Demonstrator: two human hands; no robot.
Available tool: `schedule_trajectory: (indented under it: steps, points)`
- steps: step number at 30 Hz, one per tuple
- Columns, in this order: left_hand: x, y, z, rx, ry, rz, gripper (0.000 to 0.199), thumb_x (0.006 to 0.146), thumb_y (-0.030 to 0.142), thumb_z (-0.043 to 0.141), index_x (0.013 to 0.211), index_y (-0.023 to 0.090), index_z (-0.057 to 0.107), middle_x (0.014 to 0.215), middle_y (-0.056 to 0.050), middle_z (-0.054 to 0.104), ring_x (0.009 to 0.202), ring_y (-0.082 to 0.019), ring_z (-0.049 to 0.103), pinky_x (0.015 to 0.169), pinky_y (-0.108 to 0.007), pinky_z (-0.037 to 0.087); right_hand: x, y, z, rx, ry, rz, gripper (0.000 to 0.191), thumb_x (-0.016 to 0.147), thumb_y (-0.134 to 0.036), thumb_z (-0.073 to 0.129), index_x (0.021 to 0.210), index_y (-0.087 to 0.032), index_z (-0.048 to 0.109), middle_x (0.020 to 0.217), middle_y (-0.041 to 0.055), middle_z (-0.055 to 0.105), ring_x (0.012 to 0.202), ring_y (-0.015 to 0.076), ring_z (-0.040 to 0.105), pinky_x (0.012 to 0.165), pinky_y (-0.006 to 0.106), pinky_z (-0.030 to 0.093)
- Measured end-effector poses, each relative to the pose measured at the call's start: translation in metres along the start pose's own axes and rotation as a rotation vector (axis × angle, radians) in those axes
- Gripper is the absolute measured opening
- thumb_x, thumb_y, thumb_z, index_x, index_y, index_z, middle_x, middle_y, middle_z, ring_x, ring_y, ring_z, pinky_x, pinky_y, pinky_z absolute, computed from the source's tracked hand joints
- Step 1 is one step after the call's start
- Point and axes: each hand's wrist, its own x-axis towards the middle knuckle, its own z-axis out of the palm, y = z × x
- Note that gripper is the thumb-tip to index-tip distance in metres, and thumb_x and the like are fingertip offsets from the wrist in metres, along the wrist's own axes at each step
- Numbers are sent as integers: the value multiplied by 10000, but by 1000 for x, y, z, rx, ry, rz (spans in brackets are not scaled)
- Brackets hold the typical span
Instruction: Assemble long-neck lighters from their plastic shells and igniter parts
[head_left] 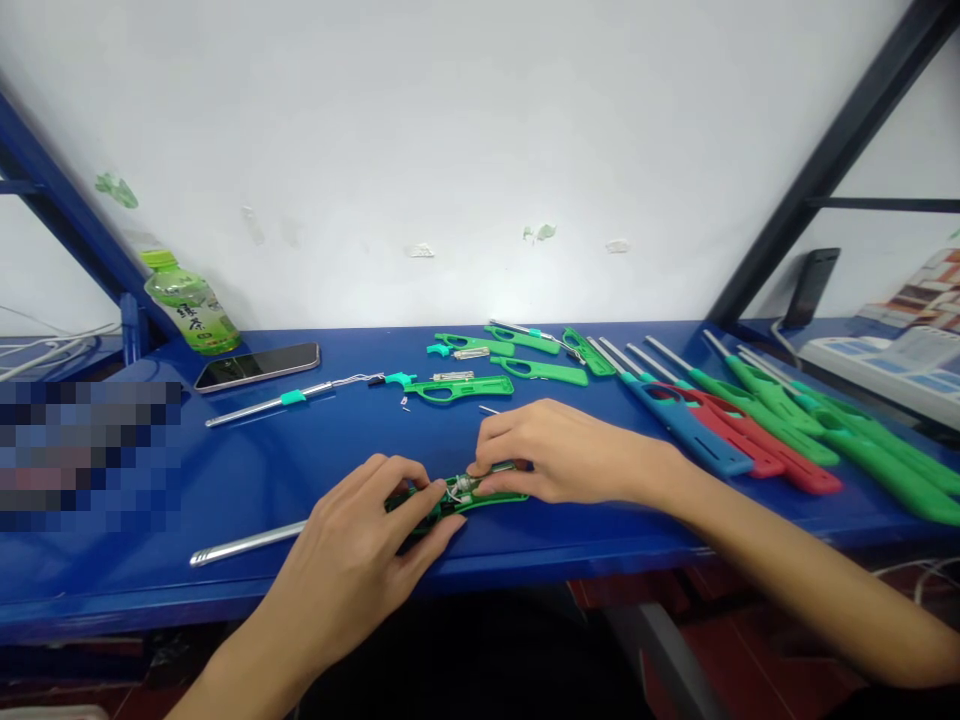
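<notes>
Near the front edge of the blue table lies an opened green lighter [491,499], its metal tube [247,544] pointing left. My left hand [367,530] grips the trigger end of this lighter, thumb in front and fingers behind. On the right part of the same green shell, my right hand [536,455] has its thumb and fingers pinched at the inner parts. Small metal and white pieces show between the two hands. Fingers cover much of the shell's inside.
Behind are green shell halves [551,372] and a loose tube with wires [262,405]. Blue [701,435], red [806,470] and green lighters [892,470] lie at right. A phone [259,367] and green bottle [195,310] stand at back left: the phone lies flat.
</notes>
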Motion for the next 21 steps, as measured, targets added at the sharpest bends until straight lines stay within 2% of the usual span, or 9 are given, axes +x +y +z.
schedule_trajectory:
  steps: [13, 17, 21]
  points:
    - [-1, -1, 0, 15, -28, -41, 116, 1042, 294, 653, 1072, 190, 695, 997, -57, 684, 835, -216, 619, 737, -365, 519, 0, -2, 0, -24, -6, 20, 162, 1038, -324, 700, 1106, -209, 792, 1024, 38, 765, 877, 181, 706, 746, 294, 482]
    - [-2, 0, 0, 11, -23, -73, 167, 1034, 322, 668, 1147, 200, 668, 1000, -50, 694, 847, -219, 642, 748, -360, 522, -1, -2, 0, 3, 35, -6, 177, 1019, -286, 726, 1183, -229, 758, 1063, 17, 776, 855, 164, 697, 715, 283, 467]
    - [-2, 1, 0, 37, 1, -96, 167, 1033, 349, 662, 1103, 199, 642, 940, -37, 684, 812, -221, 641, 709, -350, 506, -2, -1, 1, 10, 69, -50, 162, 1028, -279, 715, 1177, -236, 764, 1048, 15, 769, 816, 148, 689, 687, 273, 459]
